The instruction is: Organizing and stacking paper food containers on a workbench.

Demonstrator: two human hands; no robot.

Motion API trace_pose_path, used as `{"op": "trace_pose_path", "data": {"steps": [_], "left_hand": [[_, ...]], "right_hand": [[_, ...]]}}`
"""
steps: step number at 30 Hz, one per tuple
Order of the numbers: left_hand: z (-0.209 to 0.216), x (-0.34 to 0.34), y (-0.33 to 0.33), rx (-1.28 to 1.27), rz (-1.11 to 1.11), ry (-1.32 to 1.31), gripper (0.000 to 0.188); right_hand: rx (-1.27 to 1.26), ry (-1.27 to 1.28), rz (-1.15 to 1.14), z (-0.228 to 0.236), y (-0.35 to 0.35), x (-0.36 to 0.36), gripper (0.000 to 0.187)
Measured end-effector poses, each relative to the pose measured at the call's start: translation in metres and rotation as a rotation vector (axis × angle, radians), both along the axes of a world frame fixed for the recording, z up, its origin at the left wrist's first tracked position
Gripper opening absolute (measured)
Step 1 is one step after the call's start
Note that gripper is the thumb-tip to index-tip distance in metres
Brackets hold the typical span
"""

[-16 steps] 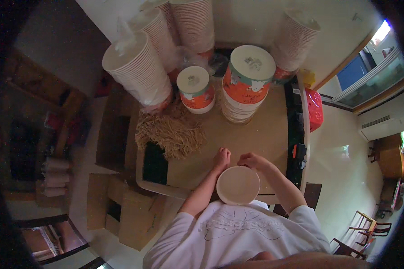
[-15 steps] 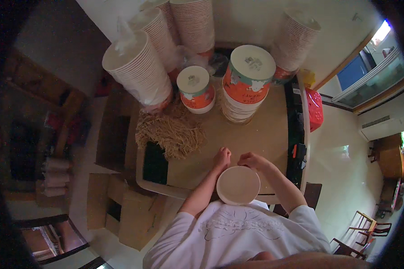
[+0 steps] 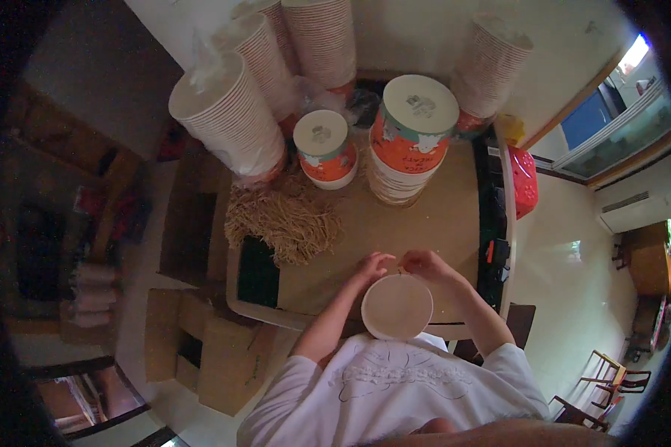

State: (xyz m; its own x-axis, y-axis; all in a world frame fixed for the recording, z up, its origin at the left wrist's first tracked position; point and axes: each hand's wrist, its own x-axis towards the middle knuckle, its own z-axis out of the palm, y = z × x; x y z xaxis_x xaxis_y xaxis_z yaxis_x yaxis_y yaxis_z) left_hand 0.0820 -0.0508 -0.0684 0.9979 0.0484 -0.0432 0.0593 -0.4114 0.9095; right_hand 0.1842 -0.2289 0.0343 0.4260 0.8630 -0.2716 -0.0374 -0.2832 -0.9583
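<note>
A round white paper tub (image 3: 397,307) rests against my shirt at the table's near edge, its pale mouth facing up. Just past its far rim, my left hand (image 3: 370,271) has fingers stretched toward the right, with no object visible in them. Close beside it, my right hand (image 3: 428,267) is closed in a pinch at the rim. A thin brownish bit shows below its fingertips, too small to name. Farther left on the table lies a heap of tan twine pieces (image 3: 287,220). The tub's far side is hidden.
A small orange-and-white tub (image 3: 326,160) and a taller tub stack (image 3: 416,141) stand upside down beyond my hands. Plastic-wrapped tub stacks (image 3: 227,112) line the back. Dark items (image 3: 497,251) lie along the right edge; a cardboard box (image 3: 227,357) sits on the floor.
My left hand's fingers have straightened toward the right. The right hand has shifted slightly right, still pinched. The tub has barely moved.
</note>
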Motion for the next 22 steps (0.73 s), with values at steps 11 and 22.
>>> {"op": "trace_pose_path", "data": {"steps": [11, 22], "left_hand": [[0.003, 0.009, 0.004, -0.554, -0.226, 0.356, 0.024], [0.005, 0.010, 0.001, -0.377, -0.105, 0.344, 0.017]], "right_hand": [[0.014, -0.302, 0.243, 0.011, 0.012, 0.004, 0.011], [0.071, -0.266, 0.332, 0.008, 0.009, 0.011, 0.011]]}}
